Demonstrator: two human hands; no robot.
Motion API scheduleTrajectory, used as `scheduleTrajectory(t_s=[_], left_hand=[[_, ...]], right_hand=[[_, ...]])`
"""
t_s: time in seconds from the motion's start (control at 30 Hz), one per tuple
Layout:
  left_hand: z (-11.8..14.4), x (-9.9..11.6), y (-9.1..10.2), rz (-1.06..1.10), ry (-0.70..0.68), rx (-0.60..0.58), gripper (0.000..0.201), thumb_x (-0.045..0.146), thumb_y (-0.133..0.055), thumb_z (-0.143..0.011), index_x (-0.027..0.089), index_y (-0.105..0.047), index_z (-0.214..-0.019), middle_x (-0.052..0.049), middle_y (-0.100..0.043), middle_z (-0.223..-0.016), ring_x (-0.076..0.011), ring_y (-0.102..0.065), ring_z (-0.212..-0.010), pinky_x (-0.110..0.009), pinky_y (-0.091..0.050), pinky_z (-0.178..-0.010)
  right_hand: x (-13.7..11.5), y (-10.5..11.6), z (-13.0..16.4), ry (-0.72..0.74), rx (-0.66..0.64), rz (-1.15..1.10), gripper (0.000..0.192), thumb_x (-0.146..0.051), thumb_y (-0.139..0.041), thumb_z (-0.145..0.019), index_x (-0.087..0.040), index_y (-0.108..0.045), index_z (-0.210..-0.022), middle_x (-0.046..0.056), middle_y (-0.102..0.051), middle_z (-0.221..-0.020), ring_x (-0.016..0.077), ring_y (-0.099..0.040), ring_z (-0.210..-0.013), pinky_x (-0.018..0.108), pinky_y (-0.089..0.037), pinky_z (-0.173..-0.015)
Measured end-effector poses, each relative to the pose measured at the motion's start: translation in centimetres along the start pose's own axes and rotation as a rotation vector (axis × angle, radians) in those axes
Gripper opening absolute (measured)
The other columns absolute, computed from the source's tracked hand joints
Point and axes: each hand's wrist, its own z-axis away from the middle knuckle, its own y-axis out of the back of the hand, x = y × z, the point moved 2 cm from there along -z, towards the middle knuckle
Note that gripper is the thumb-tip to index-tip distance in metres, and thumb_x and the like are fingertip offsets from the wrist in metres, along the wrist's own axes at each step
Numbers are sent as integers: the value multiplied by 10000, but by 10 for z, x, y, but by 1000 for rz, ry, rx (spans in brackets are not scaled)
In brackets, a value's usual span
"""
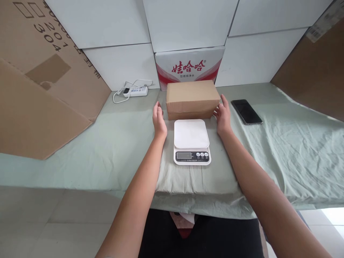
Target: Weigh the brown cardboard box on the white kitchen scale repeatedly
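The small brown box (pixel 192 99) is set on the tabletop (pixel 118 143), directly behind the white scale (pixel 191 134) and in front of the red-and-white carton (pixel 190 68). It is flanked by both hands. The left hand (pixel 159 120) is held just beside its left side, fingers loosely curved and nothing gripped; a narrow gap seems to be left. The right hand (pixel 223 114) is held by the lower right corner, fingers spread apart; whether the cardboard is touched cannot be told.

If the box were pushed from the right alone, it could be turned askew, as no firm support is seen on the left. If it were drawn forward low, the scale could be bumped, being placed so close. The wrinkled green cloth (pixel 298 154) could be dragged along as well, and the phone (pixel 246 112) brushed if the right hand were swung outward.
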Motion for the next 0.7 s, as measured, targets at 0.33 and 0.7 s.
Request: scheduleTrajectory(t_s=[0.33, 0.7], left_hand=[[3, -4, -9, 27, 66, -80, 835, 874, -535, -1050, 292, -673, -1632, -121, -586, -1839, -306, -509, -1761, -478, -398, -1466], [37, 57, 11, 10, -172, -196, 942, 960, -614, -958, 267, -759, -1579, -96, -667, -1773, -376, -486, -1770, -467, -401, -1463]], right_hand=[[-16, -3, 8, 18, -73, 57, 955, -869, -534, -966, -446, -389, -1810, 29, -645, -1762, 319, -689, -1515, 545, -641, -1208], [-87, 2, 39, 307, -105, 214, 1057, -935, -562, -978, -364, -359, -1842, 44, -327, -1981, 405, -188, -1883, 675, -221, -1533]])
